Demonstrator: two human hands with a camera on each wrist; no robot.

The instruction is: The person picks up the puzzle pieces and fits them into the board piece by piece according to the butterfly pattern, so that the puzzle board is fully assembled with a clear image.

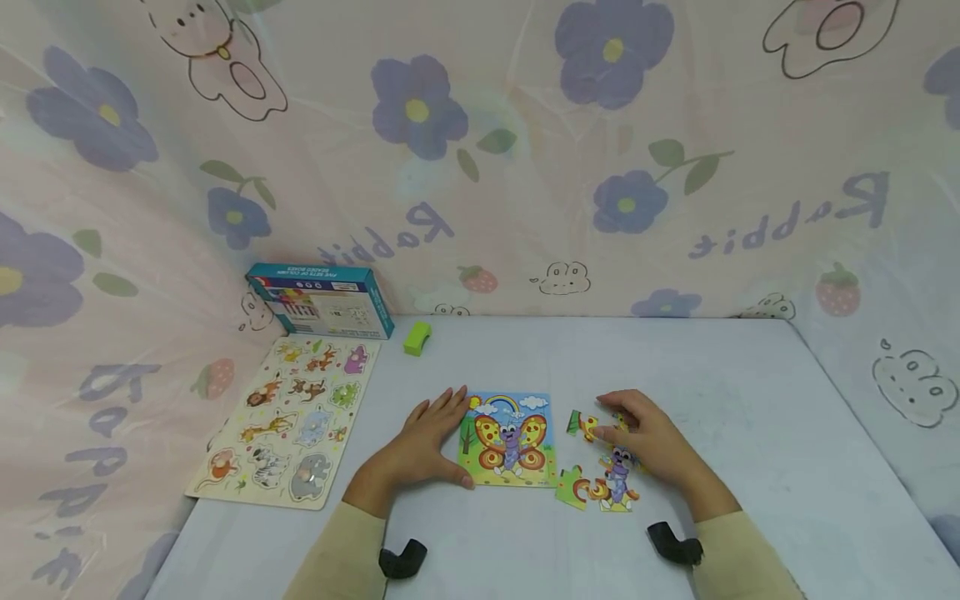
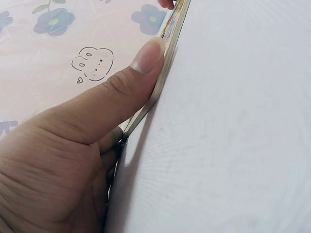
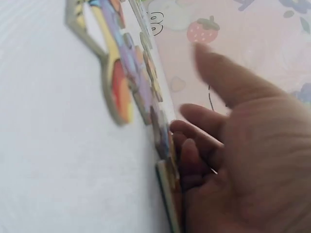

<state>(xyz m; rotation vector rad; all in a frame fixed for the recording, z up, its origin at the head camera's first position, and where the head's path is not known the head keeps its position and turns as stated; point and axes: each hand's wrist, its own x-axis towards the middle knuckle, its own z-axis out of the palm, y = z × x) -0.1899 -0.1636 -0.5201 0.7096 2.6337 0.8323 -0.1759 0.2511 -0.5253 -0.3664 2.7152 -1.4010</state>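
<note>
A square butterfly puzzle board [image 1: 510, 450] lies in the middle of the table in the head view. My left hand [image 1: 420, 448] rests along its left side, fingers extended near the upper corner and thumb [image 2: 121, 90] against the lower edge. To the right of the board lie several loose jigsaw pieces with parts of a butterfly, including a purple body piece [image 1: 618, 479] and a green-edged piece [image 1: 572, 487]. My right hand [image 1: 656, 442] is over these pieces, partly hiding them. In the right wrist view its thumb [image 3: 233, 75] stands apart from loosely bent fingers, with nothing visible between them.
An animal puzzle board [image 1: 288, 421] lies at the left of the white table [image 1: 750, 433]. Behind it a teal box [image 1: 322, 302] stands against the printed curtain [image 1: 510, 208]. A small green block [image 1: 417, 338] is near the back edge.
</note>
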